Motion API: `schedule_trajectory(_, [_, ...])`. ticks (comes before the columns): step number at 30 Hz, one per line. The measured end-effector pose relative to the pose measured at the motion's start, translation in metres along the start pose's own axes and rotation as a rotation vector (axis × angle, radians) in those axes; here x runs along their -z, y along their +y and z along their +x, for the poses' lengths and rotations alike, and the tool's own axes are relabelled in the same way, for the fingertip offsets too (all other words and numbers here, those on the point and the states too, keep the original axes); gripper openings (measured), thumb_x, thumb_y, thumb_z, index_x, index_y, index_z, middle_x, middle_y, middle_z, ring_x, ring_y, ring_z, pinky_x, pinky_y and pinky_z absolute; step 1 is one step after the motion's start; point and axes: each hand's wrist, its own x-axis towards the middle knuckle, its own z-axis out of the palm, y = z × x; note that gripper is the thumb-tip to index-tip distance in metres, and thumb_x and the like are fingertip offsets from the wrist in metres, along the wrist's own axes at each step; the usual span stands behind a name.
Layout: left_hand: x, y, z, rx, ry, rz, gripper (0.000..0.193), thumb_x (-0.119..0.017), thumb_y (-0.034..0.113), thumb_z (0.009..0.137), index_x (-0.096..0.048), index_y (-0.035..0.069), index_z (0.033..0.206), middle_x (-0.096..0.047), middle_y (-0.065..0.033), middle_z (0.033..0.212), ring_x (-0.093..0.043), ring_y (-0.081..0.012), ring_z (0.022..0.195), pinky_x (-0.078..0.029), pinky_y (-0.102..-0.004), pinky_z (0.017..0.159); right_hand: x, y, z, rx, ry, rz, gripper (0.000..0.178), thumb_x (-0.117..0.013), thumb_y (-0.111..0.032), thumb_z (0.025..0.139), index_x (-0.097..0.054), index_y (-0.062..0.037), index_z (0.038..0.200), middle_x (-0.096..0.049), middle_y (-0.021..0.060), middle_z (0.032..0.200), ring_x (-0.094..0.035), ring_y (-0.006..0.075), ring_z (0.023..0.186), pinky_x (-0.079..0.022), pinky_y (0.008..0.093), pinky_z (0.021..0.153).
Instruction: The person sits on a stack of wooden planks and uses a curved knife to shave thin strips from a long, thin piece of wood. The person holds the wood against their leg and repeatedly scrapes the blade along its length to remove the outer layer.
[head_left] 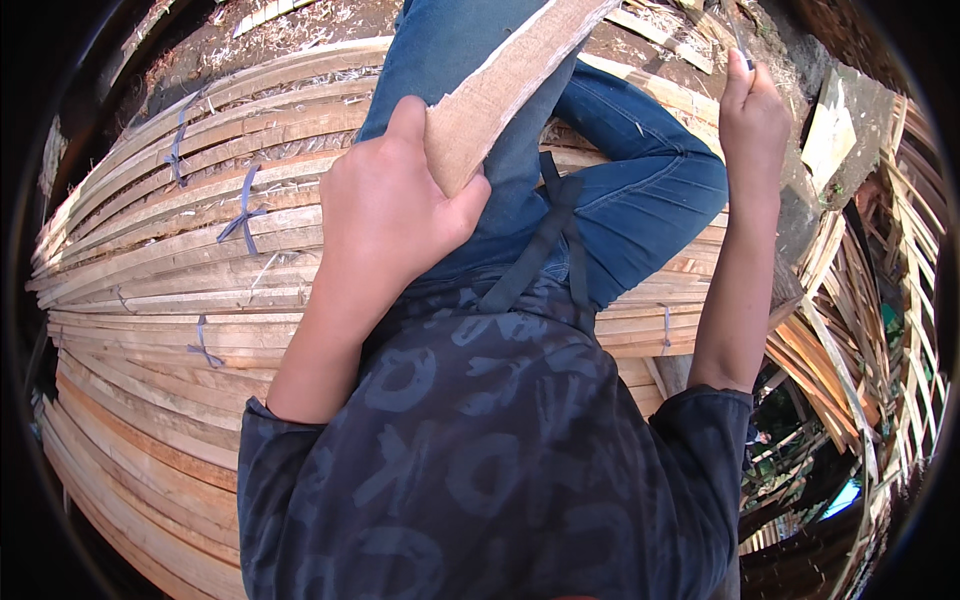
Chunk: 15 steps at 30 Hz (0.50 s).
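Note:
My left hand (385, 205) is wrapped round the near end of a pale wooden plank (510, 85). The plank has a ragged, splintered left edge and slants up and right across my jeans, running out of the picture at the top. On the far right, my raised right hand (753, 105) is closed round a knife (740, 35). Only a narrow strip of its blade shows above the fingers; the handle is hidden in my grip. The knife and the plank are apart.
Bundles of long wooden slats (150, 230), tied with bluish strips (240, 215), lie beneath me and to the left. Wood shavings (330, 30) litter the ground ahead. Beside my right arm stand a grey block (850, 130) and a heap of thin slats (825, 340).

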Motion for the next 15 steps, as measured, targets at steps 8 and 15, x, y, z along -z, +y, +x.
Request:
schedule_trajectory(8, [0.008, -0.002, 0.005, 0.067, -0.092, -0.16, 0.04, -0.071, 0.025, 0.07, -0.055, -0.003, 0.094, -0.06, -0.023, 0.069, -0.061, -0.0405, 0.065, -0.048, -0.0425, 0.061, 0.017, 0.024, -0.037, -0.228, -0.064, 0.268, 0.044, -0.055, -0.037, 0.099, -0.057, 0.0021, 0.079, -0.046, 0.011, 0.057, -0.041, 0.0158, 0.056, -0.039, 0.0343, 0.055])
schedule_trajectory(15, [0.023, -0.028, 0.021, 0.05, -0.448, -0.796, 0.027, -0.064, 0.015, 0.068, -0.048, 0.003, 0.086, -0.044, 0.0012, 0.063, -0.043, -0.0097, 0.06, -0.037, -0.026, 0.055, -0.016, -0.055, -0.106, -0.392, -0.133, 1.019, 0.037, -0.052, -0.032, 0.102, -0.057, -0.0001, 0.083, -0.044, -0.0027, 0.062, -0.036, 0.0063, 0.058, -0.03, 0.025, 0.051])
